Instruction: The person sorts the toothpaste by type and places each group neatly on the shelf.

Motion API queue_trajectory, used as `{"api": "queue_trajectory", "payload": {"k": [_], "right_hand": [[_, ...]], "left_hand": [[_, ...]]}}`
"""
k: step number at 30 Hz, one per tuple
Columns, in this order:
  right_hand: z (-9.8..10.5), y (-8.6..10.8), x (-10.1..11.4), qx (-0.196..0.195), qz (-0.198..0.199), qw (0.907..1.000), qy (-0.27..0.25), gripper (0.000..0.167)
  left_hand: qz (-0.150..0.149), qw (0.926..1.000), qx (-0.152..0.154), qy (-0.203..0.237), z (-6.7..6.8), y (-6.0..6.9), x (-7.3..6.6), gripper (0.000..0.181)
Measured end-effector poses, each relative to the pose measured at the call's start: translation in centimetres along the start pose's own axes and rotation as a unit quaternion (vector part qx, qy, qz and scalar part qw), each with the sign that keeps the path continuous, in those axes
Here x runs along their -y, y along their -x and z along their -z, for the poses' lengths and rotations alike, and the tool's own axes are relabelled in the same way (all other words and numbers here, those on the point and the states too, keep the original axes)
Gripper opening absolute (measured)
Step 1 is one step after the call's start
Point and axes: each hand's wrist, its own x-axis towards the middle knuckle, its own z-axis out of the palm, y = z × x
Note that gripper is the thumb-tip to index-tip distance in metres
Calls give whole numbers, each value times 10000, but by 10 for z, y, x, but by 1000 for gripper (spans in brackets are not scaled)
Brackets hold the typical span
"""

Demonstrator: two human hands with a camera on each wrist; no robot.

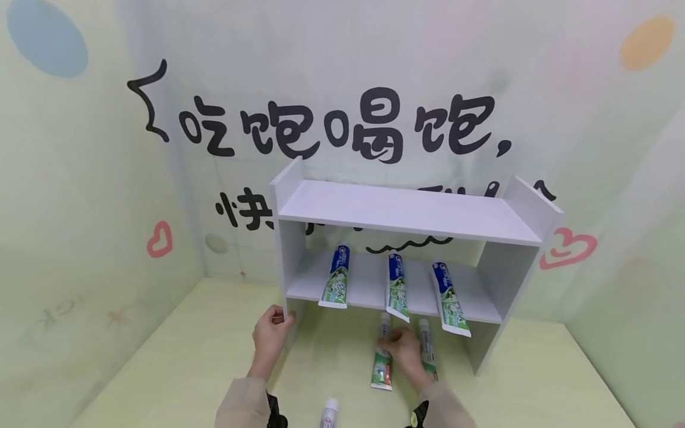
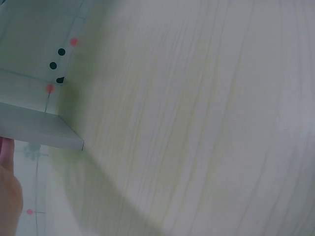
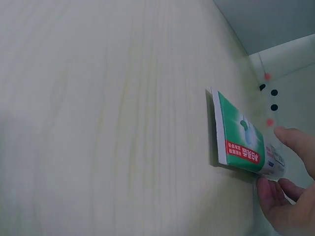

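A white two-tier shelf [image 1: 412, 211] stands on the table. My left hand [image 1: 272, 334] holds the front edge of its left side panel; in the left wrist view only part of that hand [image 2: 9, 196] shows beside the panel [image 2: 42, 130]. Below the middle board, a green-and-white toothpaste tube [image 1: 382, 371] lies with its cap toward the back. My right hand [image 1: 405, 351] is at its upper part, thumb and fingers on either side of the tube [image 3: 241, 135] in the right wrist view. Another toothpaste tube [image 1: 426, 342] lies to the right, partly hidden by that hand.
Three blue-and-green toothpaste tubes [image 1: 337, 278] lie in a row on the middle board, their flat ends past its front edge. Another white-capped tube [image 1: 329, 413] shows at the bottom of the head view. Printed walls [image 1: 91, 196] enclose the pale wood-grain table [image 1: 203, 339].
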Motion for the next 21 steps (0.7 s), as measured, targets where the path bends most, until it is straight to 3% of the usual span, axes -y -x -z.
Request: {"api": "queue_trajectory", "payload": {"k": [6,13,21], "right_hand": [[1,13,7,74,-264,9995,-145,55],[2,28,15,160,-266,9991,-273,53],[-1,51,23,663,-410,9929,-896,60]], "left_hand": [[10,10000,3,-10,1,2,1,17],[-15,9999,9,-117,1,-1,1,16],[-123,9999,-42,-82,1,-2,0,15]]}}
